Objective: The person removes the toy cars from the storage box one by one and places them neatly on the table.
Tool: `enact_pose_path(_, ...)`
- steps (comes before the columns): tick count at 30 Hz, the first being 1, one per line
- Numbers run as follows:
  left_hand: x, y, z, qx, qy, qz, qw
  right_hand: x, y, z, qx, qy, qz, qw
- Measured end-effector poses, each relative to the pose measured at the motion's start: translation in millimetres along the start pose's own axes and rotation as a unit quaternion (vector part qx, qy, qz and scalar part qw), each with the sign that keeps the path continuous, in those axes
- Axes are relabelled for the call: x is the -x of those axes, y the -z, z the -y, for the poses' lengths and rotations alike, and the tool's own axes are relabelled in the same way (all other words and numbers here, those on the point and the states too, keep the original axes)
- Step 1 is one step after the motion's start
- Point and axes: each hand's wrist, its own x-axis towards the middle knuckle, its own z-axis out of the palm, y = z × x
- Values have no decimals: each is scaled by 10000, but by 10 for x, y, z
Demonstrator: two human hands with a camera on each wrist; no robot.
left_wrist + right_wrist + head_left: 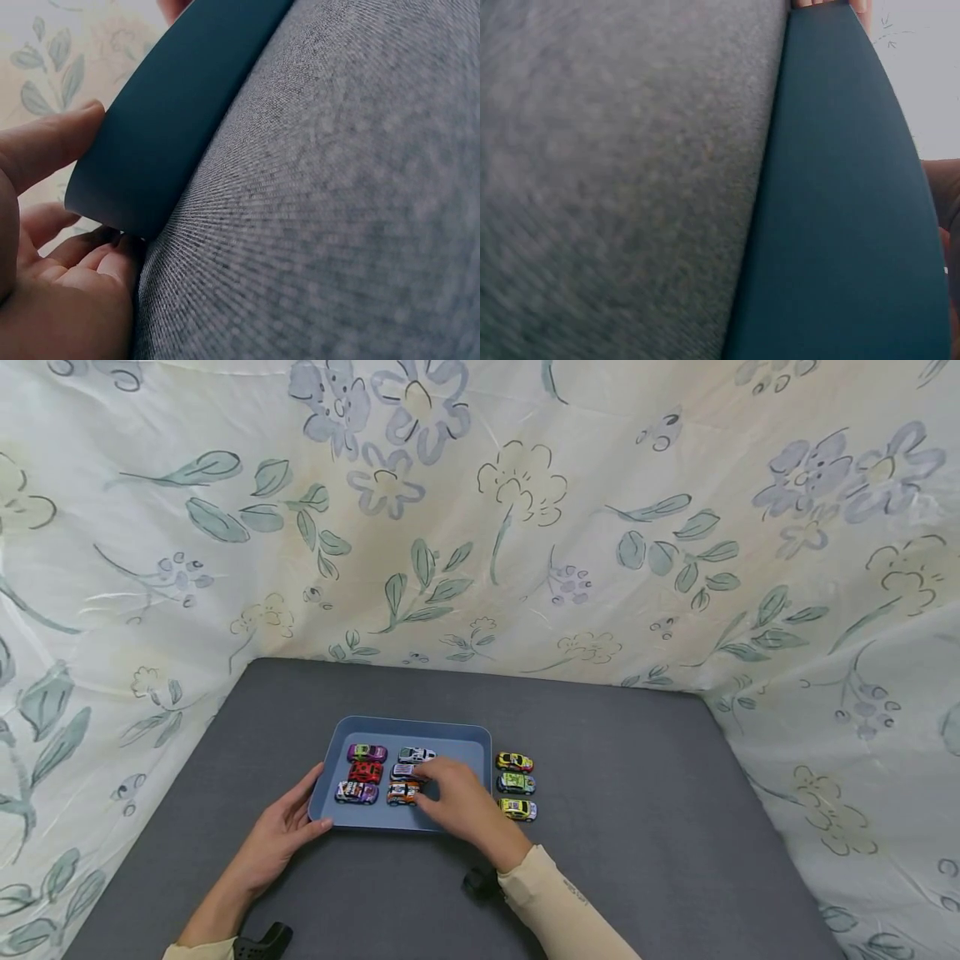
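Note:
A blue tray (pixel 461 739) lies on the table with several toy cars in two columns. My left hand (pixel 281 831) holds its near left corner; in the left wrist view the thumb (pixel 64 139) is at the rim and the other fingers bend below the tray wall (pixel 165 112). My right hand (pixel 461 802) reaches over the near right side, pinching a white and purple toy car (pixel 403 772) in the right column. A silver car (pixel 416 755) lies behind it, an orange car (pixel 403 793) in front. In the right wrist view the tray wall (pixel 832 187) hides the fingers.
In the tray's left column sit a purple-green car (pixel 367 752), a red car (pixel 365 772) and a white-purple car (pixel 356 792). Right of the tray, a yellow car (pixel 514 762), a green car (pixel 517 783) and another yellow car (pixel 518 810) line the grey table (pixel 637 793).

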Motion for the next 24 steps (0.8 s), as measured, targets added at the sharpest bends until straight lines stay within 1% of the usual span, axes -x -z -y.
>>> enact_pose_path(7,10,1,4,68,24,54,10000,-5,-55,27,241,219,-36,9995)
enact_pose_path(12,-10,5,-14,-79,19,3,10000,-15,-59,33,359,393,-109,9985)
enact_pose_path(17,-13,9,-19,-120,1,-3,9999,-24,-64,29,450,419,-85,9981)
enact_pose_path(24,-6,10,-24,-159,112,-24,9998,-29,-73,35,458,393,-4,9982)
